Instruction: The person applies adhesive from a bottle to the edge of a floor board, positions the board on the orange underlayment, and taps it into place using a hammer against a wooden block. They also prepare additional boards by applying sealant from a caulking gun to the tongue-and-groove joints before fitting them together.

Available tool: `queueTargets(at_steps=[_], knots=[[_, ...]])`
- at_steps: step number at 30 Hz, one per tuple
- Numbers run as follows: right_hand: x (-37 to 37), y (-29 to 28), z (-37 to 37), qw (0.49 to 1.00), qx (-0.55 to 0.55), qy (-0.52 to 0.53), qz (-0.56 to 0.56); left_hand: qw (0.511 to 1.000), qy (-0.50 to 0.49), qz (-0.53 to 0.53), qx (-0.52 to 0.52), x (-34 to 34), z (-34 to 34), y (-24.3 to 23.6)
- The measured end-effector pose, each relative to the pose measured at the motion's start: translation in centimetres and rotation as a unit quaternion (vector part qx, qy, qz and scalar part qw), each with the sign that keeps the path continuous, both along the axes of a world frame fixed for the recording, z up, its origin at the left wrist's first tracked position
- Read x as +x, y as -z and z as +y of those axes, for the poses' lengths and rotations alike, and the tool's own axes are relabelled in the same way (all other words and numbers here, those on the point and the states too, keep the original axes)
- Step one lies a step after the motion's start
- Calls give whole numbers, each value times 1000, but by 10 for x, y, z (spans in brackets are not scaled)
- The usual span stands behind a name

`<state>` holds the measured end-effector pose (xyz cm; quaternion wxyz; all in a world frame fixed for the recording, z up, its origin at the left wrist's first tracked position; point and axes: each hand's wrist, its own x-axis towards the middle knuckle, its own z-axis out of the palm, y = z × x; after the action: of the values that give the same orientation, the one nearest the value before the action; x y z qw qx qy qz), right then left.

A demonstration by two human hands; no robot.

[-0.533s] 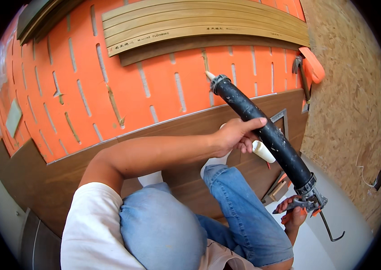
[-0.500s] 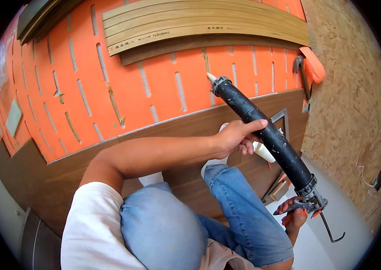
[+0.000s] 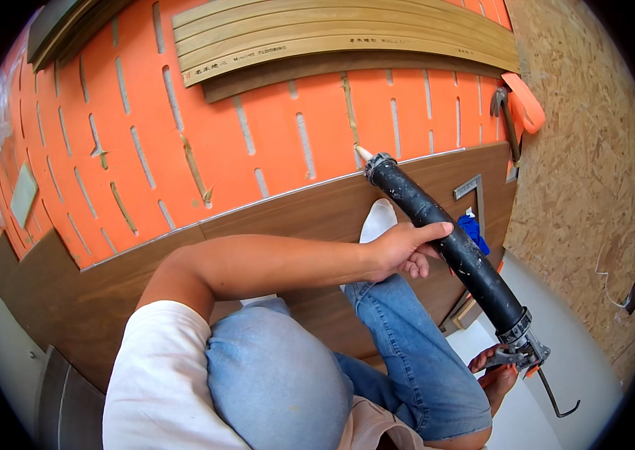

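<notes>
A long black caulking gun [image 3: 441, 229] slants across the view, its pale nozzle tip [image 3: 363, 153] at the lower end of a slot in the orange underlayment [image 3: 220, 169]. A tan adhesive bead [image 3: 349, 105] lies in the slot above that tip. My left hand [image 3: 405, 250] is closed around the barrel, thumb on top and fingers curled below. At the gun's rear, my right hand [image 3: 499, 375] grips the handle and trigger, partly hidden behind the metal parts. A bent rod [image 3: 553, 394] sticks out of the back.
Stacked flooring planks [image 3: 332, 41] lie on the underlayment at the far side. A hammer [image 3: 507, 124] rests right of them, beside orange foam [image 3: 529, 105]. Laid brown floorboards [image 3: 257, 217] run below the orange. A metal square [image 3: 475, 196] and blue item [image 3: 472, 231] lie near the barrel.
The caulking gun and both hands have moved slightly toward me and right. The adhesive bead now reaches farther down its slot. A blue item has come into view beside the barrel.
</notes>
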<state>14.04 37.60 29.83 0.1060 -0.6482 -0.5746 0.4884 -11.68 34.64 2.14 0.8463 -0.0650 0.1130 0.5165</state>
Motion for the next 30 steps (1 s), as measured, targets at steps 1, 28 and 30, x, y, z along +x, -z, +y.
queueTargets(at_steps=[1,28,30], knots=[[1,-3,1,1000,6,1,-7,1000,-2,-5,0,4,0,0],[-165,67,53,934,-71,-305,174,928,-367,62,-3,-106,-87,-78],[-175,50,61,915,-74,-345,193,888,-447,105,22,-133,-102,-83]])
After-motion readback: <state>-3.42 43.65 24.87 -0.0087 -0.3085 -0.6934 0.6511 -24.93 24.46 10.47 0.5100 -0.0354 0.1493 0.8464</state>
